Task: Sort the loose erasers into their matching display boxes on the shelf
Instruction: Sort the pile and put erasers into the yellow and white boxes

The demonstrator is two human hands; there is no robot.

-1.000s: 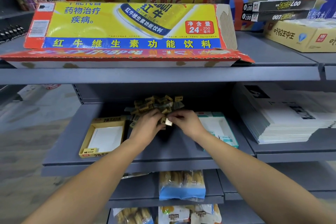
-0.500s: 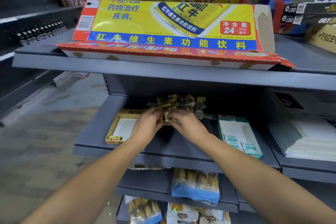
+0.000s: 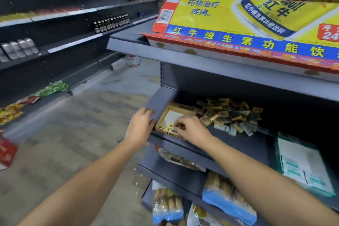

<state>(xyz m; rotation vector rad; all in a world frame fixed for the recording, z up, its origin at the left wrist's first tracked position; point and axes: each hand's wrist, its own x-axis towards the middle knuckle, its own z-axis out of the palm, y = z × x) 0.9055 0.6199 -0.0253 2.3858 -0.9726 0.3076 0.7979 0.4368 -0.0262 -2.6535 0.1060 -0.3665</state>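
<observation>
A pile of loose erasers (image 3: pixel 229 114) in yellow and teal sleeves lies at the back of the grey middle shelf (image 3: pixel 244 144). Left of the pile sits an open yellow display box (image 3: pixel 167 111) with a white floor. My right hand (image 3: pixel 191 131) is over the box's front part and pinches a yellow-sleeved eraser (image 3: pixel 173 127) just above the floor. My left hand (image 3: pixel 140 127) is at the shelf's left end, its curled fingers and thumb holding the box's left wall. A teal display box (image 3: pixel 302 163) lies at the right, blurred.
A large yellow Red Bull carton (image 3: pixel 247 24) overhangs the shelf above. Bagged snacks (image 3: pixel 225 194) fill the shelves below. To the left runs an aisle floor (image 3: pixel 73 143), with another shelf rack holding bottles (image 3: pixel 111 22) and packets.
My view has swung left. Both hands left the eraser pile for the yellow box: the right brought an eraser over it, the left went to its left wall.
</observation>
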